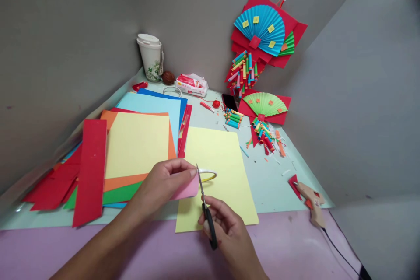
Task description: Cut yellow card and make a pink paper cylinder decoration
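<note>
My left hand (164,181) pinches a small pink piece of paper (187,189) above a yellow sheet (226,157) on the table. My right hand (226,227) grips black-handled scissors (206,208), their blades pointing up against the right edge of the pink paper. A small roll of tape (208,175) lies on the yellow sheet just beyond the blade tips.
A stack of coloured sheets (138,144) and red strips (90,170) lies at the left. A glue gun (311,201) rests at the right edge. Paper fans with rolled paper tubes (262,35) hang and lie at the back right. A white cup (151,57) stands in the corner.
</note>
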`<state>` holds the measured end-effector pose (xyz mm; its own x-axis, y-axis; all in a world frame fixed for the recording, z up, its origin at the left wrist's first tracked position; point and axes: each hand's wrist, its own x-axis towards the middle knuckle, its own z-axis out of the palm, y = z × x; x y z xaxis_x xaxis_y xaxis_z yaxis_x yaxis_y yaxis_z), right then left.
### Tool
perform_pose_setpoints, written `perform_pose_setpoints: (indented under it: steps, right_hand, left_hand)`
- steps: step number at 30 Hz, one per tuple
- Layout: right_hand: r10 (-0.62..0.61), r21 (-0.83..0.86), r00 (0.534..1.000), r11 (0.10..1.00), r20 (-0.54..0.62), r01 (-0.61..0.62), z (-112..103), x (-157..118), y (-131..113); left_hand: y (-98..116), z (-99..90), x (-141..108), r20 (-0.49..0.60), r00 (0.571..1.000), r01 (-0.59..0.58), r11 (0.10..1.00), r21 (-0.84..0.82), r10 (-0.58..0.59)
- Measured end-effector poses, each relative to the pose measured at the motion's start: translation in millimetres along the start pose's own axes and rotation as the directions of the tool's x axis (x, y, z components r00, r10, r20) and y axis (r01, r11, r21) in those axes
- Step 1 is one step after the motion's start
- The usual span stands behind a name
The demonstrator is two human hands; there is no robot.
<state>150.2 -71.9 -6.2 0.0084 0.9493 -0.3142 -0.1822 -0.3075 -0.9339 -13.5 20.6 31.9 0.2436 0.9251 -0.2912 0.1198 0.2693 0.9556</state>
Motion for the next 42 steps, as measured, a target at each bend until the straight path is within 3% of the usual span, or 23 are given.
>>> perform_pose_setpoints:
  steps: [6, 39, 42]
  right_hand:
    - [0.044, 0.083, 0.999, 0.995, 0.019, -0.046, -1.0, 0.5, 0.1]
    - [0.07, 0.144, 0.996, 0.986, 0.058, -0.078, -2.4, 0.7, 5.4]
    - [0.081, 0.205, 0.99, 0.973, 0.112, -0.103, -4.9, -0.1, 6.1]
  left_hand:
    - [-1.1, 1.3, -0.4, -0.001, 1.0, 0.009, 1.0, 0.012, -0.009]
    - [-6.6, -1.2, 0.6, 0.038, 0.999, -0.018, 0.999, -0.042, 0.02]
    - [-5.1, -2.1, -0.3, 0.061, 0.998, -0.006, 0.997, -0.071, 0.01]
